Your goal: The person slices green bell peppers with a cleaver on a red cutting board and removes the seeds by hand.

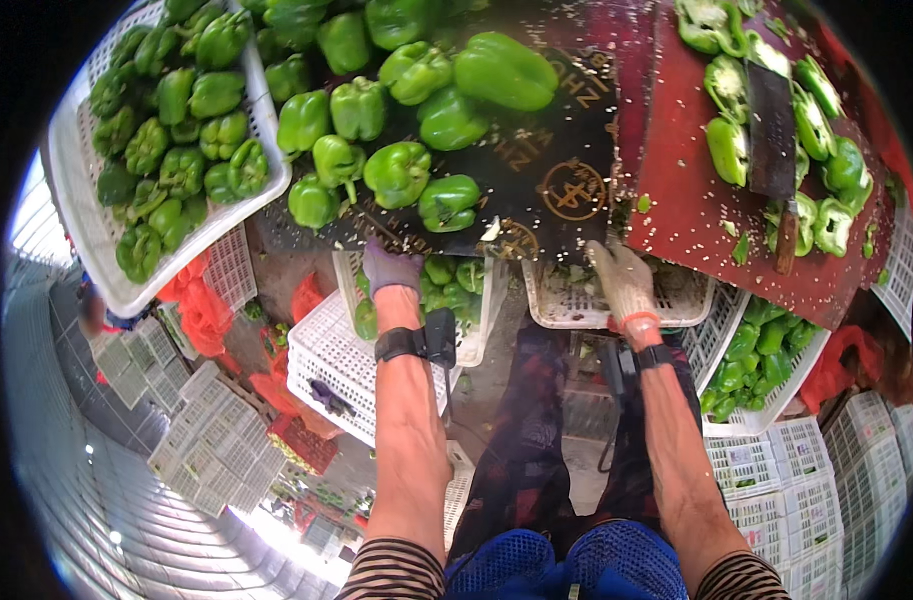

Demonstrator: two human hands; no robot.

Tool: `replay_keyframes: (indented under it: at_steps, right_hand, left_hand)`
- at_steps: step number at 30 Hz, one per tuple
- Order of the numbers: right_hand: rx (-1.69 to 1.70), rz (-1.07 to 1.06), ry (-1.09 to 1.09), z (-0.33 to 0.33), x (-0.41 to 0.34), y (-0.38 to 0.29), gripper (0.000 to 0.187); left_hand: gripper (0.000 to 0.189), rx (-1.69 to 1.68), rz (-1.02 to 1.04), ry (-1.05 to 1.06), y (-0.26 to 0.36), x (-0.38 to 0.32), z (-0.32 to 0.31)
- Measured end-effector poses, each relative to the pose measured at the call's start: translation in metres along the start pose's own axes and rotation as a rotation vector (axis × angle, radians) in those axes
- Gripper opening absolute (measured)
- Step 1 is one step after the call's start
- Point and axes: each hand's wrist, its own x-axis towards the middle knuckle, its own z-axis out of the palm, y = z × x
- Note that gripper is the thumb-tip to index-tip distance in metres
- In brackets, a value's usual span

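My left hand (391, 268), in a purple glove, is at the near edge of a dark board (531, 165); its fingertips are hard to make out. My right hand (623, 277), in a pale glove, touches the same edge farther right, above a dirty white crate (544, 304). Whole green bell peppers (398, 174) lie on the board beyond my left hand. To the right, a cleaver (770, 131) with a wooden handle rests on a red board (681, 172) among halved green peppers (728, 150). Pale seeds are scattered over both boards.
A white crate (278, 176) full of green peppers stands at the upper left. Below the boards are a crate (483, 330) and another crate (790, 412), both with peppers. Red net bags (201, 307) lie at the left, and stacked white crates (775, 480) stand lower right.
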Motion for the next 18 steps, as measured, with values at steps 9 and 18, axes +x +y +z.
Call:
replay_keyframes:
  at_steps: [9, 18]
  right_hand:
    - [0.184, -0.086, 0.026, 0.029, 0.008, 0.025, 0.042]
    - [-0.37, 0.063, -0.067, -0.087, -0.037, -0.014, 0.031]
  left_hand:
    - [0.036, 0.325, 0.394, -0.057, -0.07, 0.06, -0.027]
    - [0.035, -0.886, -0.336, -0.041, -0.024, 0.003, 0.031]
